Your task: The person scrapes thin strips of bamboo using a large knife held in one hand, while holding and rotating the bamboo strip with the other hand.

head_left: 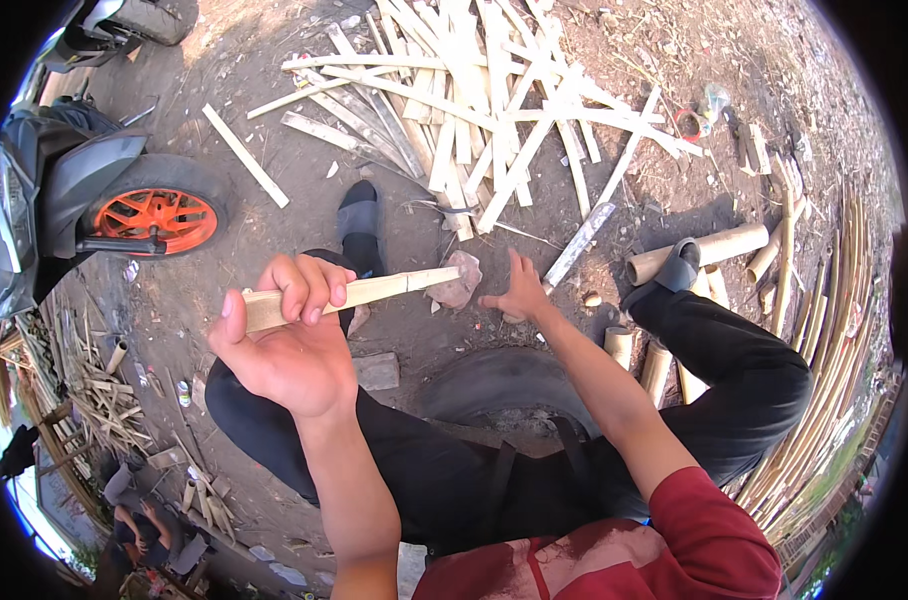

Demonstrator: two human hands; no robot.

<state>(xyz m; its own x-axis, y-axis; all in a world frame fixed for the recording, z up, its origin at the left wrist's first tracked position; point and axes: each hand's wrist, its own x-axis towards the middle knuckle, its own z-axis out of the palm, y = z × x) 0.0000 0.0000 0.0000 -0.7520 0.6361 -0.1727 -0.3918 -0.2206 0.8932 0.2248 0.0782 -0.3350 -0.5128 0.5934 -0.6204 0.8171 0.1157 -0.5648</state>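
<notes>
My left hand (299, 360) is closed around a pale split bamboo strip (379, 288), held raised and level. The strip's thumb end sticks out at the left, and its thinner end points right, overlapping the view of a pinkish stone (457, 282) on the ground. Low over the dirt, my right hand (519, 295) is open with its fingers apart, just right of that stone. Close beside it lies a flat grey-white piece (579, 247); I cannot tell whether it is a slat or a blade.
Ahead lies a heap of split bamboo slats (474, 90). Bamboo tubes (714, 250) lie by my right foot, and long poles (834, 310) run along the right. A motorbike (124, 200) stands at left. An old tyre (504, 375) sits between my legs; a brick (377, 371) lies nearby.
</notes>
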